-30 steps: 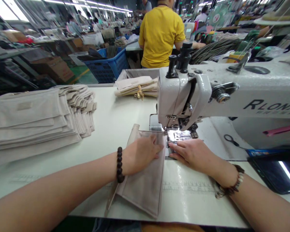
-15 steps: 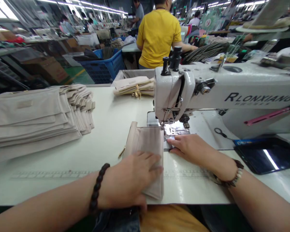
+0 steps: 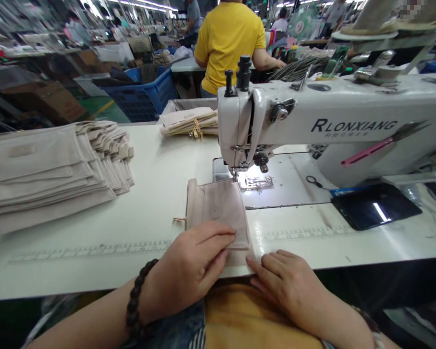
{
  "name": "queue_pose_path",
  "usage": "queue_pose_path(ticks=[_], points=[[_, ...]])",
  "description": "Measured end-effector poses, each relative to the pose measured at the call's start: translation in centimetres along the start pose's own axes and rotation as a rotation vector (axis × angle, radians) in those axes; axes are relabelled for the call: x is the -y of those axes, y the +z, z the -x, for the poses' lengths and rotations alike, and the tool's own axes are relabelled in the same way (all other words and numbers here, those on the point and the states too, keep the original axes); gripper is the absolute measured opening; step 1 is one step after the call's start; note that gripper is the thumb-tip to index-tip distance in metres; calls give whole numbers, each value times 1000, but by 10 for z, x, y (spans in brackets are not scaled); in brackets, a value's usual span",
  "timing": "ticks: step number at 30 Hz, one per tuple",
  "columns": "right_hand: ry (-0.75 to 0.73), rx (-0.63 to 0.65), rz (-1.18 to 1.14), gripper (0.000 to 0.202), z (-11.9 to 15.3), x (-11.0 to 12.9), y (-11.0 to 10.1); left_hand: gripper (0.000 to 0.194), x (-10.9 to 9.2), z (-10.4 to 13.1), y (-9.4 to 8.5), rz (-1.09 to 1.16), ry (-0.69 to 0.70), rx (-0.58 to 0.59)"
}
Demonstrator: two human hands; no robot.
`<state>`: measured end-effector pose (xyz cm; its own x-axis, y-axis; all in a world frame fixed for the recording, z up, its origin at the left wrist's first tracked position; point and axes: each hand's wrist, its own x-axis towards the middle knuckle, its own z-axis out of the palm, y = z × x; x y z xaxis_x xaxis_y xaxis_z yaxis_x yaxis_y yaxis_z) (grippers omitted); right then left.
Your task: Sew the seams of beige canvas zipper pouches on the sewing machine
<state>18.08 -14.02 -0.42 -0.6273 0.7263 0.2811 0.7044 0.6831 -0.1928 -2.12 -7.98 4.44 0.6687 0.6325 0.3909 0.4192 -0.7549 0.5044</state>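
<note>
A beige fabric pouch [image 3: 221, 203] lies on the sewing table, its top right corner under the needle and presser foot of the sewing machine [image 3: 238, 126]. A gold zipper pull [image 3: 179, 220] sticks out from its left side. My left hand [image 3: 192, 257] rests on the lower part of the pouch, fingers bent and closed on the front panel near its bottom edge. At the lower right corner, by the table's front edge, the index finger and thumb of my right hand [image 3: 287, 283] close on the under layer; the thumb tip is partly hidden.
A tall stack of beige fabric pieces [image 3: 51, 169] lies at left. Behind the machine head sit more pouches [image 3: 189, 121] with gold zippers. A black phone or tablet [image 3: 376, 206] and pink-handled tool [image 3: 366, 152] are at right. A person in yellow [image 3: 230, 43] stands beyond a blue crate [image 3: 141, 94].
My right hand has come from beside the presser foot down to the pouch's lower corner. The pouch has turned slightly, its lower layer now showing. The camera view has shifted.
</note>
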Motion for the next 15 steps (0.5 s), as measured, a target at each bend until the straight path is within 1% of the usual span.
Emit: queue_pose_path(ticks=[4, 6, 8, 9, 10, 12, 15], points=[[6, 3, -128, 18, 5, 4, 0, 20, -8, 1, 17, -53, 66, 79], [20, -51, -124, 17, 8, 4, -2, 21, -8, 1, 23, -76, 96, 111], [70, -119, -68, 19, 10, 4, -2, 20, -6, 3, 26, -56, 66, 108], [97, -133, -39, 21, 11, 3, -1, 19, -5, 4, 26, -37, 35, 97], [118, -129, -20, 23, 12, 3, 0, 19, -4, 5, 25, -19, 4, 84], [130, -78, -13, 25, 13, 2, 2, 20, -4, 5, 22, -10, -42, 73], [108, -7, -39, 26, 10, 3, 2, 20, -9, 1, 20, -71, -31, 84]])
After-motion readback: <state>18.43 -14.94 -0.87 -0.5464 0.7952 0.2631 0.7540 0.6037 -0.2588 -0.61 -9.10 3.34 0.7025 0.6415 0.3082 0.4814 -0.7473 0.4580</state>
